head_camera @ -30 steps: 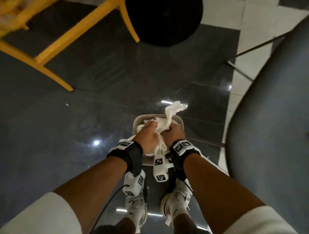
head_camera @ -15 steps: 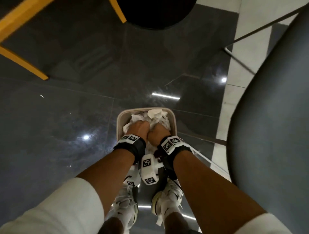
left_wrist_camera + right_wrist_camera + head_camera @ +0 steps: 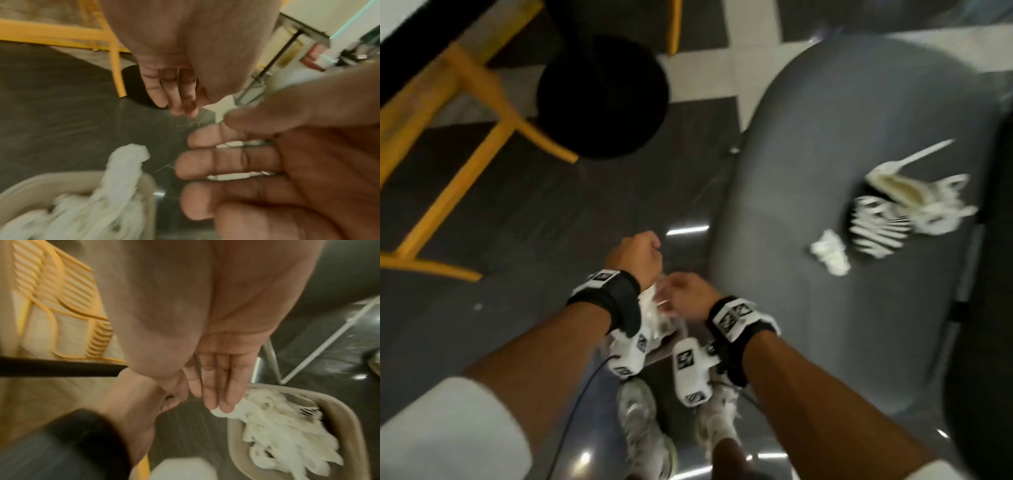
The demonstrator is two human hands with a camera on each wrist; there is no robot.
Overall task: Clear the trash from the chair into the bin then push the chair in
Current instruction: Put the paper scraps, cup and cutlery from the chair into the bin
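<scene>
Looking down from my head, I see only the backs of my left hand [image 3: 637, 257] and right hand [image 3: 690, 295] above the bin [image 3: 339, 415]; the wrist views show both sets of fingers [image 3: 213, 391] straight and together, holding nothing. Half a second ago both fists pressed into the bin; now they are lifted clear. White crumpled tissue [image 3: 287, 434] fills the beige bin, while more trash [image 3: 904, 212] lies on the grey chair [image 3: 808, 144] to my right.
</scene>
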